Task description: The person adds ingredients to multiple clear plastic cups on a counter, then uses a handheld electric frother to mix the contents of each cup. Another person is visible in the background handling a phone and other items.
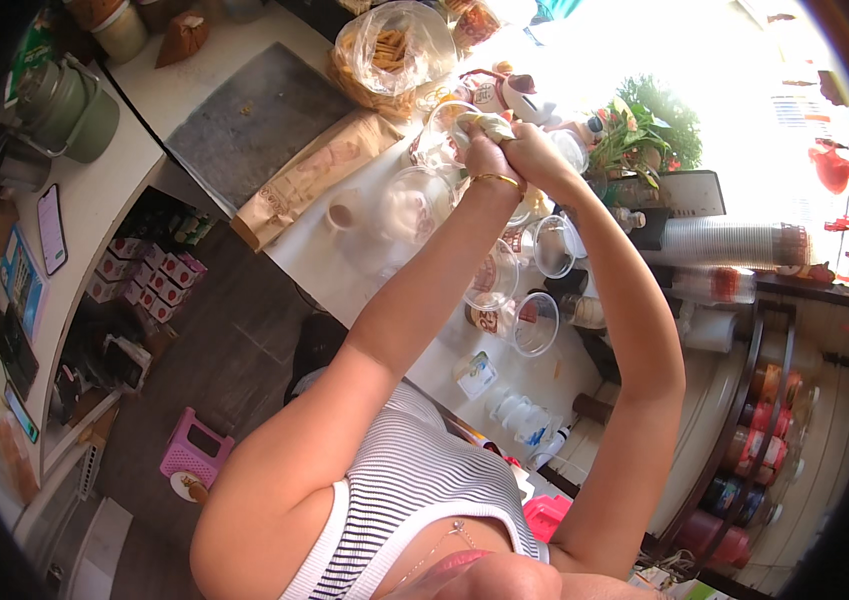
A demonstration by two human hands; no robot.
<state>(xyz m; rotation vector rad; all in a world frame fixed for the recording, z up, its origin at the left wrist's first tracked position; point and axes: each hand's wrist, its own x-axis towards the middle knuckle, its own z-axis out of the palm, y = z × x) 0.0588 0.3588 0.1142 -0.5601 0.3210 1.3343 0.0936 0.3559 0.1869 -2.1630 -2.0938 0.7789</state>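
My left hand [486,156], below a gold bracelet, grips a pale, crumpled thing [480,127] that looks like a cloth. My right hand [540,154] is closed on it too, pressed against the left. Behind it shows a large clear plastic cup [443,135]. More clear cups with printing stand under and between my forearms, among them a wide cup [413,206], a cup near my right forearm [555,247] and a tipped cup [533,322]. What lies directly beneath my hands is partly hidden by them.
A brown paper bag [327,176] lies along the counter, beside a dark mat [259,120]. Farther off are a plastic-lined basket [394,56] of sticks, a white cat figurine [529,97] and a plant [627,142]. Stacked cups [724,244] lie right. A pink stool [195,446] stands on the floor.
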